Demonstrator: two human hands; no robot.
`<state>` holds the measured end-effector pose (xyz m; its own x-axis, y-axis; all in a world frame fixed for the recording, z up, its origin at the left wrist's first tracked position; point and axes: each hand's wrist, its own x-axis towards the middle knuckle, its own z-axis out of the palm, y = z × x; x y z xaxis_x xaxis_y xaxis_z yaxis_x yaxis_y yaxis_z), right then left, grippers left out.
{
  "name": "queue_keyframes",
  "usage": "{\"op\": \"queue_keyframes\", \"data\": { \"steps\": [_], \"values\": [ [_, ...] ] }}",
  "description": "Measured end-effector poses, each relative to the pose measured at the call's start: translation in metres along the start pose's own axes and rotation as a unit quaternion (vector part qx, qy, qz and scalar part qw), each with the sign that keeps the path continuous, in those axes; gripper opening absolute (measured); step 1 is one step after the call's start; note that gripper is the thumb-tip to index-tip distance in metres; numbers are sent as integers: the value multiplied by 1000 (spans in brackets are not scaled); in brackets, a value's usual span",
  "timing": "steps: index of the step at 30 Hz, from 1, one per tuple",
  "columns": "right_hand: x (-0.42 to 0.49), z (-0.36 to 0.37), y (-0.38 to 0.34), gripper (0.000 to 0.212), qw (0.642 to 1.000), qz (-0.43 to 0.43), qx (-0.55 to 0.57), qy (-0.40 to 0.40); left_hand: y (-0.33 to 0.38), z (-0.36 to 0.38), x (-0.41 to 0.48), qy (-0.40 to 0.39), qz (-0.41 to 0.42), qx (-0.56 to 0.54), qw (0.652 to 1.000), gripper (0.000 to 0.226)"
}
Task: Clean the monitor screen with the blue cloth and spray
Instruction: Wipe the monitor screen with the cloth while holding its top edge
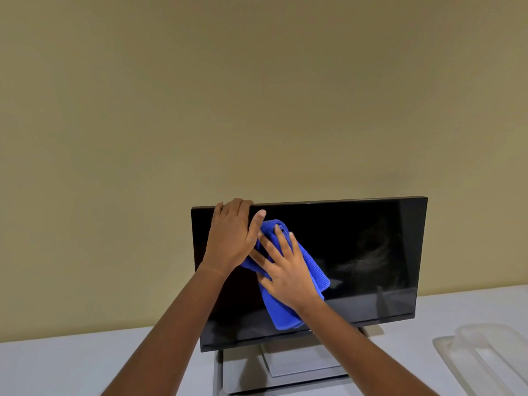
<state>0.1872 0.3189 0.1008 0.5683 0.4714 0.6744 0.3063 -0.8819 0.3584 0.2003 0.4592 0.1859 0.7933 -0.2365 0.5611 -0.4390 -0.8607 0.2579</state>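
A black monitor (357, 252) stands on a grey stand on the white table, its screen dark and faintly smeared on the right side. My left hand (231, 235) grips the monitor's top edge near the left corner, fingers curled over the back and thumb on the front. My right hand (285, 270) lies flat with spread fingers on a folded blue cloth (283, 312), pressing it against the left half of the screen. The cloth hangs down below my palm. No spray bottle is in view.
The monitor's square stand base (285, 370) rests on the white table (71, 364). A clear plastic tray or lid (485, 358) lies on the table at the lower right. A plain beige wall fills the background.
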Motion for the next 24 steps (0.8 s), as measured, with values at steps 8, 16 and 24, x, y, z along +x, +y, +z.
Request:
{"op": "queue_keyframes", "data": {
  "steps": [8,16,24],
  "values": [
    [-20,-7,89,64,999,7,-45,18,42,17,21,-59,24,0,998,52],
    [-64,-20,193,56,983,185,13,7,85,34,43,-86,58,-61,993,55],
    [-88,-12,213,60,842,480,223,107,87,41,48,-69,-2,-226,972,69]
  ]
}}
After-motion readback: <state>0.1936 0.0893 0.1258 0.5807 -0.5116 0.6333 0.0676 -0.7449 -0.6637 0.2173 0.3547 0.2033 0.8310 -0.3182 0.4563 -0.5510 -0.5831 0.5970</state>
